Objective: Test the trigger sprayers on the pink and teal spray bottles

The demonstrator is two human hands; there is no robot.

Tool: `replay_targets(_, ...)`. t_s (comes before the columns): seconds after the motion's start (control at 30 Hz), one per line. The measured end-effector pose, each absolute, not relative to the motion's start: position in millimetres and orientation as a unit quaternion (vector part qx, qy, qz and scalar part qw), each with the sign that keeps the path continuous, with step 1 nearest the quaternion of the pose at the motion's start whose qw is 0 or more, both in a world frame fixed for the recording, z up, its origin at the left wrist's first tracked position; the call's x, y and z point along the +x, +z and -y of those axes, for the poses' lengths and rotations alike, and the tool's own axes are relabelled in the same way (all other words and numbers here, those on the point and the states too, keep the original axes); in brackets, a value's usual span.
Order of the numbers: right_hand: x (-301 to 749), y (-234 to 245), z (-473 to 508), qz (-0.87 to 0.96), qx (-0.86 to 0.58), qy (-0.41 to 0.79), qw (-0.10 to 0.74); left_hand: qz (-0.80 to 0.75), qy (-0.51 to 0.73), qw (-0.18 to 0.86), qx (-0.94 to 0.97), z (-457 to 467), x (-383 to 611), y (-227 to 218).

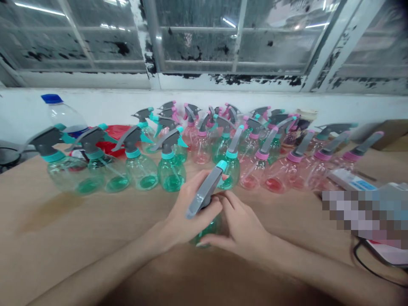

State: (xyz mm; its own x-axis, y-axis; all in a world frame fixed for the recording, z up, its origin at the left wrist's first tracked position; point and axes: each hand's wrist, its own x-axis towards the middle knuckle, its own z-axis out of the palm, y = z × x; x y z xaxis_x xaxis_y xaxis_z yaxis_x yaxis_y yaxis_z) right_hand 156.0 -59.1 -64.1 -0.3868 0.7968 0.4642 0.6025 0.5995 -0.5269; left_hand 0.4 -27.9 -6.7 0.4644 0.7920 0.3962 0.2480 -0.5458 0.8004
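A green spray bottle point(206, 227) with a grey trigger head and a teal nozzle stands close in front of me on the table. My left hand point(191, 208) is closed around its neck, just under the head. Lower down, my right hand point(244, 223) wraps the bottle's body from the right, thumb at the near side. My fingers cover much of the bottle and its collar. Just beyond my hands is a row of similar bottles, among them a green spray bottle point(172, 174) and a pink spray bottle point(277, 176).
Several more spray bottles crowd behind the front row, before a white wall and windows. At the left are a clear bottle with a blue cap point(63, 112) and a red plastic bag point(119, 136). Boxes point(352, 180), a blurred-out patch and a black cable point(366, 263) lie at the right.
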Motion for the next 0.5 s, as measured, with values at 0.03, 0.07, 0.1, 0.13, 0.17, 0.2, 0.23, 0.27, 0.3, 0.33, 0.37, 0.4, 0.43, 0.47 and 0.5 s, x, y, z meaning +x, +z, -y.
replay_targets(0.03, 159, -70, 57, 0.826, -0.413, 0.134, 0.359, -0.332, 0.402, 0.330, 0.787, 27, 1, -7)
replay_targets(0.07, 162, -76, 55, 0.830, -0.405, 0.131, 0.360, -0.334, 0.404, 0.321, 0.789, 25, 1, -6)
replay_targets(0.1, 166, -82, 55, 0.835, -0.401, 0.128, 0.354, -0.335, 0.402, 0.317, 0.791, 23, 1, -6)
replay_targets(0.13, 171, -88, 55, 0.837, -0.406, 0.123, 0.345, -0.336, 0.398, 0.315, 0.793, 21, 1, -5)
replay_targets(0.17, 175, -93, 55, 0.839, -0.415, 0.119, 0.330, -0.337, 0.394, 0.314, 0.795, 19, 1, -5)
replay_targets(0.2, 179, -97, 56, 0.842, -0.425, 0.115, 0.312, -0.340, 0.390, 0.314, 0.796, 17, 1, -4)
replay_targets(0.23, 184, -101, 58, 0.843, -0.436, 0.111, 0.295, -0.341, 0.387, 0.315, 0.797, 14, 0, -4)
replay_targets(0.27, 188, -104, 59, 0.844, -0.446, 0.108, 0.279, -0.338, 0.386, 0.317, 0.797, 12, 0, -4)
replay_targets(0.3, 191, -105, 60, 0.843, -0.455, 0.105, 0.266, -0.333, 0.385, 0.321, 0.798, 10, 0, -4)
replay_targets(0.33, 194, -107, 62, 0.841, -0.464, 0.103, 0.257, -0.326, 0.384, 0.326, 0.800, 9, 0, -4)
replay_targets(0.37, 197, -107, 62, 0.838, -0.474, 0.101, 0.250, -0.318, 0.383, 0.331, 0.802, 8, 0, -4)
replay_targets(0.4, 198, -107, 63, 0.835, -0.483, 0.099, 0.244, -0.310, 0.382, 0.336, 0.803, 7, -1, -4)
replay_targets(0.43, 199, -108, 63, 0.833, -0.489, 0.097, 0.239, -0.306, 0.381, 0.340, 0.804, 6, -1, -4)
replay_targets(0.47, 200, -107, 62, 0.833, -0.493, 0.095, 0.234, -0.306, 0.377, 0.343, 0.804, 6, -2, -4)
replay_targets(0.5, 200, -108, 62, 0.834, -0.494, 0.094, 0.229, -0.307, 0.374, 0.346, 0.804, 5, -3, -3)
